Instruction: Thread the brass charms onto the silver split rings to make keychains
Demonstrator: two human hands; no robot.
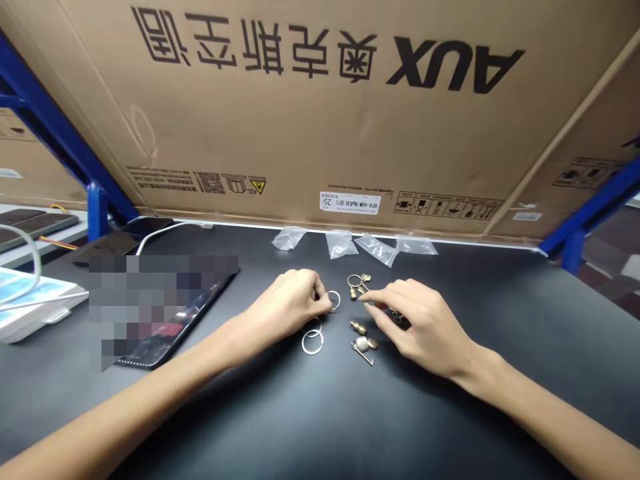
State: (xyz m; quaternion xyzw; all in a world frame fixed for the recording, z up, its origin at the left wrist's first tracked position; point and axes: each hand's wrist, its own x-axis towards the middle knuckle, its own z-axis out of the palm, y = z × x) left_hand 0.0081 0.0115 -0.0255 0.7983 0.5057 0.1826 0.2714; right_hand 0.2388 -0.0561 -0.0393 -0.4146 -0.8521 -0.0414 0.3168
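Between thumb and fingers my left hand (295,300) pinches a silver key ring (339,301), held near the tabletop. Just below that hand lie more key rings (313,352), partly overlapping. My right hand (415,320) is open, thumb and index finger apart, beside a ring with small brass charms (353,293). Nearer to me are a gourd-shaped brass charm (358,327) and a small cluster with a pale bead (363,343) and a thin hooked metal piece (363,357). More brass bits (397,316) show partly behind my right fingers.
Several clear plastic bags (341,245) lie along the back of the black table (280,427). A large cardboard box (320,127) stands behind it, between blue frame posts (97,207). At left are a dark tablet-like device (185,327), a white cable (170,229) and a white box (35,307).
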